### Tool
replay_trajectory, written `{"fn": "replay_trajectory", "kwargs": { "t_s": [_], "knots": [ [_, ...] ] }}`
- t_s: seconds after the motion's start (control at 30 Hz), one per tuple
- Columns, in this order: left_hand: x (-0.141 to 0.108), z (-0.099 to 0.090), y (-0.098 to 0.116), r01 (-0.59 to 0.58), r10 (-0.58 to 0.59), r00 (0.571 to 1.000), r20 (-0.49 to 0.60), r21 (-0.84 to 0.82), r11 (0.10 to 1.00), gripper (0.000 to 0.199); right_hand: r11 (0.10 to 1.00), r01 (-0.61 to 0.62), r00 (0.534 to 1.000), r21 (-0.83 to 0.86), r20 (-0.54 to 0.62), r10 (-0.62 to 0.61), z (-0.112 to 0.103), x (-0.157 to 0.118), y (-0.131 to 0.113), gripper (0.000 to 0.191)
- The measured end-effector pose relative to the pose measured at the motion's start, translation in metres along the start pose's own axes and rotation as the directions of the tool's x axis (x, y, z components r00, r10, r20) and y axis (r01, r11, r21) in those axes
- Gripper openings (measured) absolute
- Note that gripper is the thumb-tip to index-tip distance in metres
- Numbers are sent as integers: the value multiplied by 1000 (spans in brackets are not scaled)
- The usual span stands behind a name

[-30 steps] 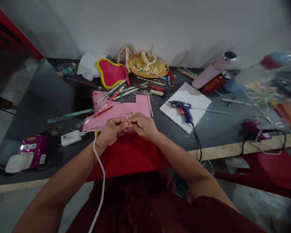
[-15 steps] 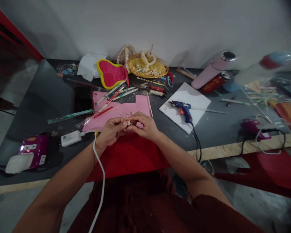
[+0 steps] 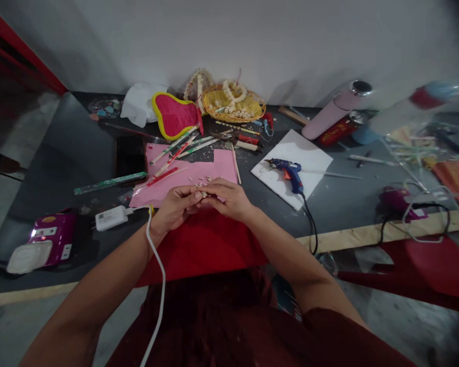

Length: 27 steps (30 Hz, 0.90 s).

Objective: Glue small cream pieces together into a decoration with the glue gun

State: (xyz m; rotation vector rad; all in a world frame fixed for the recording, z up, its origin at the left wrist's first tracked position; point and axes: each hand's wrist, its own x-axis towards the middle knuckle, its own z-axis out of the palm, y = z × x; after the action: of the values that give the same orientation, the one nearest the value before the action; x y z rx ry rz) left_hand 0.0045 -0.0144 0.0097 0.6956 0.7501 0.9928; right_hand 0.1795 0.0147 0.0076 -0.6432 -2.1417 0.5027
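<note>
Between my two hands is a small cream-coloured beaded piece (image 3: 203,194), partly covered by the fingertips. My left hand (image 3: 178,206) pinches it from the left with thumb and fingers. From the right, the fingers of my right hand (image 3: 229,199) close on the same piece. Both hands are over the near edge of a pink sheet (image 3: 202,171), where several tiny pale pieces lie just beyond the fingers. Red cloth (image 3: 210,244) hangs below the hands.
A blue glue gun (image 3: 291,174) rests on a white board (image 3: 316,153) at the right. Behind are a wicker basket (image 3: 210,104), pliers, sticks and a red-and-yellow shape (image 3: 178,116). A white charger (image 3: 111,218) with its cable lies left, near a purple power block (image 3: 57,232).
The fingers of my right hand have shifted slightly over the small piece, covering more of it. Otherwise the scene looks the same.
</note>
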Motion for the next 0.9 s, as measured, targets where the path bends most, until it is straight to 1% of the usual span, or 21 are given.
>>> {"fn": "replay_trajectory", "kwargs": {
  "t_s": [0.2,0.43,0.6,0.77,0.9],
  "knots": [
    [-1,1,0,-9,9,999,-36,21,1000,20,1000,-6,998,-9,-70,5,6,-1,-2,18],
    [-1,-1,-2,-6,7,1000,-22,14,1000,18,1000,19,993,12,-115,-17,7,-1,-5,17],
    [0,-1,-1,-21,21,1000,-21,17,1000,18,999,-22,996,29,-82,25,6,1,-4,15],
    [1,0,-2,-47,48,998,-49,8,999,20,995,-73,994,65,-73,77,1,3,-4,25],
    [2,-1,-2,-44,44,998,-35,6,999,20,997,-54,995,58,-76,58,-2,3,-4,13]
  ]
}}
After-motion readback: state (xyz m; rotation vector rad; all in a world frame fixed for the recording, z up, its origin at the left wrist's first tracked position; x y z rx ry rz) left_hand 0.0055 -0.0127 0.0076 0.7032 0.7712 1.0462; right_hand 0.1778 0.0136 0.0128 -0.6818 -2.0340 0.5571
